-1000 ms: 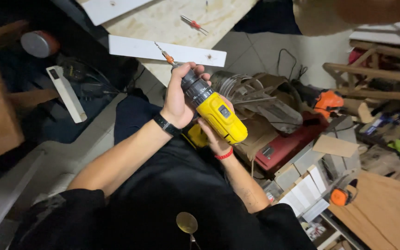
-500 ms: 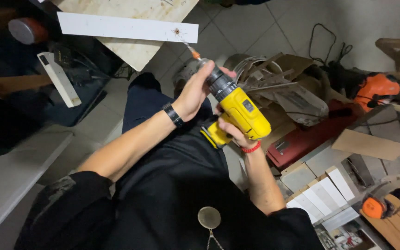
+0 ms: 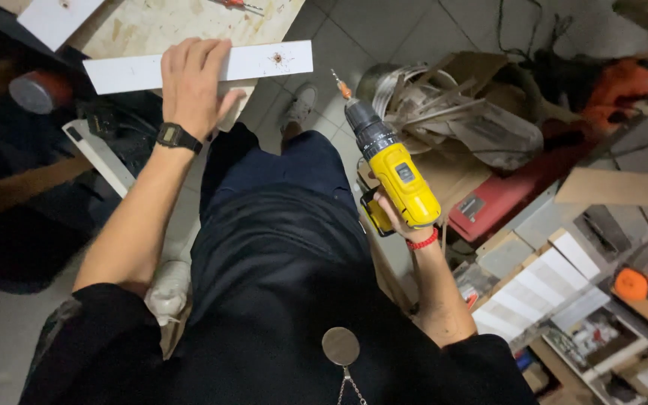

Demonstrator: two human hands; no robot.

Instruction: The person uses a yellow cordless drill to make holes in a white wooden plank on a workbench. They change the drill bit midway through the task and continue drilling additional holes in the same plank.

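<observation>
Two hands are at work over a cluttered floor. The left hand (image 3: 193,82) lies flat, fingers spread, on a white strip (image 3: 264,61) of board, pressing it down near its middle; the hand grips nothing, it only bears on the strip. A black watch (image 3: 178,138) sits on that wrist. The strip lies across the near edge of a plywood bench (image 3: 159,26), and a small dark hole (image 3: 277,58) ringed with brownish dust shows in the strip, to the right of the hand. Beyond the strip, at the top of the bench, lies a small orange-handled tool (image 3: 235,4), and a second white piece (image 3: 54,16) rests on the bench to the left of the strip.

The right hand (image 3: 393,219) is closed around the handle of a yellow drill (image 3: 403,184), held in the air to the right of the strip and clear of it. The drill points up and away from the person, and its thin bit (image 3: 337,78), with an orange collar, stops short of the strip's right end without touching it. A red band (image 3: 423,241) circles that wrist.

Right of the drill lie a heap of metal scraps (image 3: 444,112), a red case (image 3: 500,202), an orange power tool (image 3: 624,82) and a row of white blocks (image 3: 541,289). Left of the strip, below the bench, a grey-ended can (image 3: 33,91) sits in shadow.
</observation>
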